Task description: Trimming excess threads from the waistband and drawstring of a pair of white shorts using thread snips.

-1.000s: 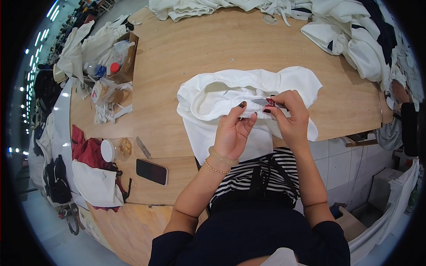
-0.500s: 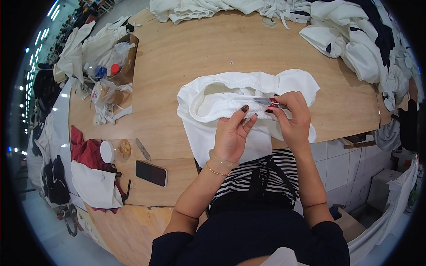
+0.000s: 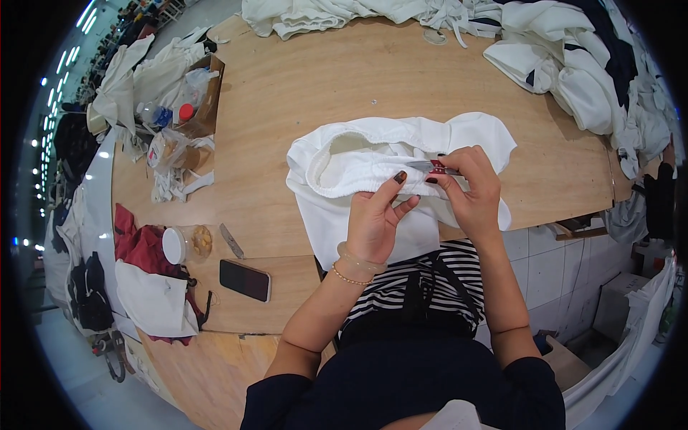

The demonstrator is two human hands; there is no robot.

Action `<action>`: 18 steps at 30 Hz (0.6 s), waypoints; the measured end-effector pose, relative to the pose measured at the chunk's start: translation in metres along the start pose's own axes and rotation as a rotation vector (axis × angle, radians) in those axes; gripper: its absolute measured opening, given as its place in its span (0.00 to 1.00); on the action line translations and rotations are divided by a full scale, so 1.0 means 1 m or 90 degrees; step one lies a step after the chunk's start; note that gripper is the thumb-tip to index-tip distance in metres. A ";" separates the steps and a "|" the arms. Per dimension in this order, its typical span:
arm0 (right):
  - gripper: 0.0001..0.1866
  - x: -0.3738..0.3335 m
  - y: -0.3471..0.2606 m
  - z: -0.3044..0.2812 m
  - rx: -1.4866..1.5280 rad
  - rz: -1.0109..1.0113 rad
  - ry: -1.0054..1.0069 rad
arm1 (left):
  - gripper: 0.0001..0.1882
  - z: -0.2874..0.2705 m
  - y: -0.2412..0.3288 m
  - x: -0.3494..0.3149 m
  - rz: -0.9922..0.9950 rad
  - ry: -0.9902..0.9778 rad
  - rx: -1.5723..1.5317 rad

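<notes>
Head view: a white garment (image 3: 408,130) lies on the wooden table (image 3: 287,79), directly before the person, its gathered waistband (image 3: 344,179) forming an open loop.
Stage of work: apparently mid-way through handling the waistband; the garment is spread and the tool is in position. Whether any thread is cut cannot be told, and the work at this spot seems unfinished.
Left hand (image 3: 371,218): partly open, thumb and forefinger apart at the near side of the waistband; the other fingers are largely hidden, and a firm pinch cannot be confirmed.
Right hand (image 3: 473,188): closed, thumb and fingers gripping a small red-and-metal tool (image 3: 436,167), its blade pointing left over the waistband; contact with the cloth is unclear.
Table's left part: a smartphone (image 3: 245,279) lies near a lidded jar (image 3: 188,244), both apart from the hands.
Change from half a second ago: the left forefinger stands farther from the thumb; the tool sits slightly farther left; garment and smartphone keep practically the same places.
</notes>
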State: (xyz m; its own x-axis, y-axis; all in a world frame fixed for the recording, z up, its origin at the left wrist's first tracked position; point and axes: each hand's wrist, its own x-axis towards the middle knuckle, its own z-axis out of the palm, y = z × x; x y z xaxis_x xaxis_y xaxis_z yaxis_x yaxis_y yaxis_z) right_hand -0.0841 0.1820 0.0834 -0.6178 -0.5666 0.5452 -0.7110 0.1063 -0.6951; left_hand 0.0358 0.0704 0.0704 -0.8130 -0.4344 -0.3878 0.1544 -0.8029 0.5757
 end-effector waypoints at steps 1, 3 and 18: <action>0.09 0.000 0.001 0.001 -0.008 -0.005 -0.003 | 0.08 0.002 0.001 -0.001 -0.002 -0.001 0.001; 0.09 0.000 0.002 0.002 -0.015 -0.009 -0.006 | 0.09 0.005 0.003 -0.002 -0.019 0.010 0.008; 0.11 -0.004 0.007 -0.006 0.031 0.054 -0.024 | 0.09 0.001 0.001 0.003 -0.021 0.021 -0.002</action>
State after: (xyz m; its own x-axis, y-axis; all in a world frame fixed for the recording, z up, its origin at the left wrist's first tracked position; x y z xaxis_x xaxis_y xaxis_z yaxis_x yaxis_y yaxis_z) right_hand -0.0893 0.1900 0.0792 -0.6619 -0.5874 0.4657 -0.6383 0.1158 -0.7611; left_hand 0.0334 0.0690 0.0703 -0.7984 -0.4209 -0.4307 0.1292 -0.8183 0.5601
